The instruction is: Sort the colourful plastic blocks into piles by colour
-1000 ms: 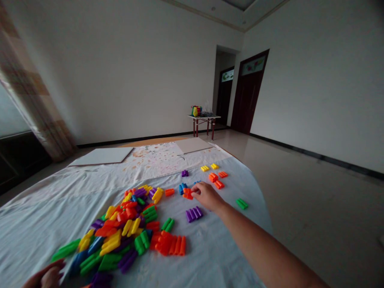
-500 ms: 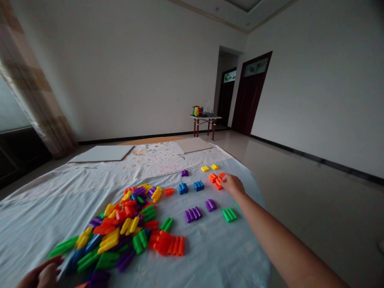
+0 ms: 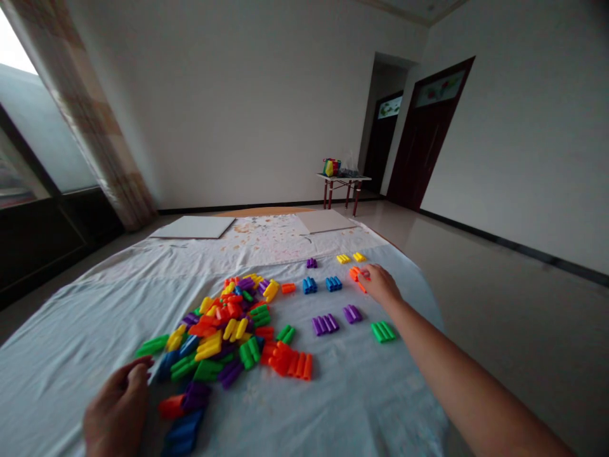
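Toward the far right of the cloth, my right hand [image 3: 382,284] is closed on an orange plastic building block [image 3: 358,275], partly hidden by the fingers. Beyond it lie small yellow blocks [image 3: 351,258]. Blue blocks [image 3: 321,284] sit to its left; purple blocks [image 3: 326,324] and a green block [image 3: 383,331] are nearer to me. My left hand [image 3: 118,406] is at the lower left beside the mixed pile, fingers loosely bent and seemingly holding nothing. The pile has yellow blocks [image 3: 208,346], green, purple, blue and orange ones [image 3: 288,360].
A pale cloth [image 3: 352,393] covers the round table. Two flat boards, a white one [image 3: 194,227] and a beige one [image 3: 325,221], lie at its far side. Beyond stands a small table [image 3: 343,178] bearing a colourful bag [image 3: 332,167]. A curtain [image 3: 90,114] hangs at left.
The view has shifted, so the table sits further right and higher. My left hand shows more fully now. My right hand stays at the orange blocks and covers more of them.
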A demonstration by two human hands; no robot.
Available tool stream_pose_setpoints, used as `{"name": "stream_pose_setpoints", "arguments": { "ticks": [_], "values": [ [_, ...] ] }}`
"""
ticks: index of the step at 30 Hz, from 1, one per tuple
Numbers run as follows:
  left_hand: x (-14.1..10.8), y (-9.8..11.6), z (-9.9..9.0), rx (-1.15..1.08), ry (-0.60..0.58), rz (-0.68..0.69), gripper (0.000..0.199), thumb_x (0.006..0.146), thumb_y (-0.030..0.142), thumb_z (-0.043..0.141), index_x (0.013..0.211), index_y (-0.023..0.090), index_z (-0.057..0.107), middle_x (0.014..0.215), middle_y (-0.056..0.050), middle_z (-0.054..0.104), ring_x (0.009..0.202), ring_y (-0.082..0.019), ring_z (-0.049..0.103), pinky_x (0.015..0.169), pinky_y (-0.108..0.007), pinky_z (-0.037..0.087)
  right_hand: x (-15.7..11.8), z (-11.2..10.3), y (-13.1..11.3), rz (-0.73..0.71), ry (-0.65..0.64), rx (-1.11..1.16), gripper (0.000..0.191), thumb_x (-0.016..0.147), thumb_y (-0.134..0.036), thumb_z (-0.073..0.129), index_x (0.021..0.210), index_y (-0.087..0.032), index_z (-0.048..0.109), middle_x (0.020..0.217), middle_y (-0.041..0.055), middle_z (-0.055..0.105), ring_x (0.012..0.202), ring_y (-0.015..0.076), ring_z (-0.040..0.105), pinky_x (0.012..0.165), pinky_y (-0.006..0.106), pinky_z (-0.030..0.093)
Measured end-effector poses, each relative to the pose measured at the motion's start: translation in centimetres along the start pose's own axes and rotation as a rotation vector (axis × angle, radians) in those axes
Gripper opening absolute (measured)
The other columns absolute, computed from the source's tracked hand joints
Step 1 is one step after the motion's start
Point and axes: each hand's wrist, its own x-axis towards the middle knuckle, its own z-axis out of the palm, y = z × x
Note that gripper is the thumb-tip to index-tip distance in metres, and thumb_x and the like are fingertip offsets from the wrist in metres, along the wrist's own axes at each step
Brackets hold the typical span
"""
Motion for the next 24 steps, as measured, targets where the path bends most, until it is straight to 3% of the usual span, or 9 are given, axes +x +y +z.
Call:
{"name": "stream_pose_setpoints", "arguments": {
  "ticks": [3,6,10,14,20,24],
  "values": [
    [-0.3,0.9,-0.5,0.013,-0.102,-0.145,0.035,0.07,0.04,0.047,0.092,0.022,0.068,0.078,-0.002,0.068,0.077,-0.021,0.063,0.057,-0.026,0.043,-3.0,0.5,-4.2,-0.28,-0.008,0.289,0.017,0.082,-0.02,0.054,0.095,-0.015,0.064,0.089,0.0066,0.066,0.084,0.0158,0.061,0.077,0.025,0.047],
    [-0.5,1.4,-0.7,0.015,-0.092,-0.133,0.038,0.07,0.041,0.045,0.092,0.02,0.068,0.081,-0.004,0.067,0.078,-0.023,0.062,0.059,-0.03,0.042,-7.1,1.1,-8.9,-0.461,-0.212,0.454,0.016,0.08,-0.021,0.059,0.094,-0.016,0.065,0.088,0.0046,0.065,0.073,0.0133,0.06,0.071,0.024,0.047],
    [-0.5,0.9,-0.4,-0.031,-0.078,-0.099,0.039,0.068,0.041,0.045,0.09,0.018,0.068,0.079,-0.006,0.067,0.079,-0.026,0.062,0.062,-0.033,0.043,-11.0,2.0,-13.1,-0.597,-0.401,0.462,0.028,0.072,-0.026,0.069,0.098,-0.016,0.066,0.089,0.0052,0.064,0.082,0.0171,0.059,0.077,0.027,0.047],
    [-0.3,0.0,0.0,-0.078,-0.074,-0.105,0.039,0.067,0.042,0.045,0.091,0.019,0.067,0.08,-0.006,0.068,0.081,-0.025,0.062,0.065,-0.034,0.045,-12.1,2.9,-14.2,-0.626,-0.436,0.468,0.036,0.069,-0.025,0.073,0.103,-0.015,0.065,0.095,0.007,0.065,0.091,0.0192,0.059,0.084,0.028,0.045],
    [-0.3,0.1,-0.2,-0.071,-0.091,-0.084,0.04,0.069,0.043,0.044,0.091,0.019,0.067,0.081,-0.007,0.067,0.081,-0.025,0.062,0.065,-0.034,0.044,-12.1,3.2,-13.8,-0.549,-0.412,0.545,0.021,0.08,-0.027,0.064,0.097,-0.017,0.067,0.087,0.0041,0.067,0.08,0.0147,0.061,0.073,0.024,0.045],
    [-0.5,0.8,-0.4,-0.001,-0.078,-0.08,0.039,0.07,0.043,0.043,0.091,0.02,0.067,0.082,-0.006,0.066,0.08,-0.025,0.061,0.064,-0.033,0.042,-12.1,3.4,-13.5,-0.599,-0.343,0.444,0.019,0.083,-0.031,0.06,0.092,-0.017,0.069,0.083,0.005,0.068,0.082,0.0174,0.061,0.077,0.028,0.044]
  ]
}}
